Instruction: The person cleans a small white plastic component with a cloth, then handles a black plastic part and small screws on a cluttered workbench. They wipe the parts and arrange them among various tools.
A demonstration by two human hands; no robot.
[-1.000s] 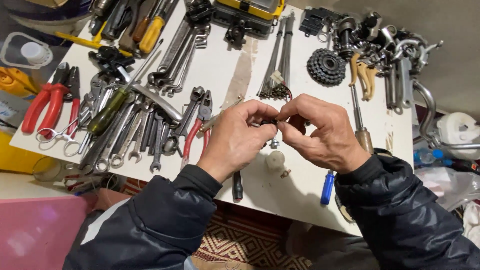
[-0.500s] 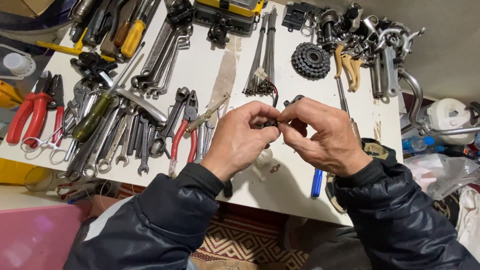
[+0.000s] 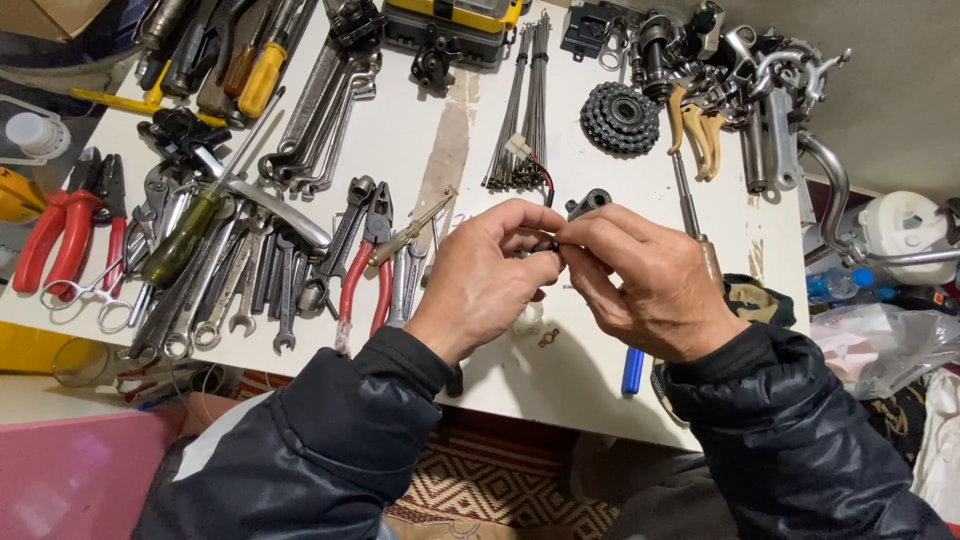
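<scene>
Head view shows my left hand (image 3: 487,268) and my right hand (image 3: 648,282) meeting above the white table (image 3: 590,385). Both pinch one small black part (image 3: 547,244) between thumb and fingertips, and a second dark piece (image 3: 587,202) sticks up just behind my right fingers. Red pliers (image 3: 363,270) and wrenches (image 3: 262,280) lie to the left, a cassette (image 3: 620,117) and spokes (image 3: 520,110) lie further back

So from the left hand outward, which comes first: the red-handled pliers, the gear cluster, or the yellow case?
From the left hand:
1. Red-handled pliers, just to its left.
2. Gear cluster, up and right.
3. Yellow case, at the table's far edge.
</scene>
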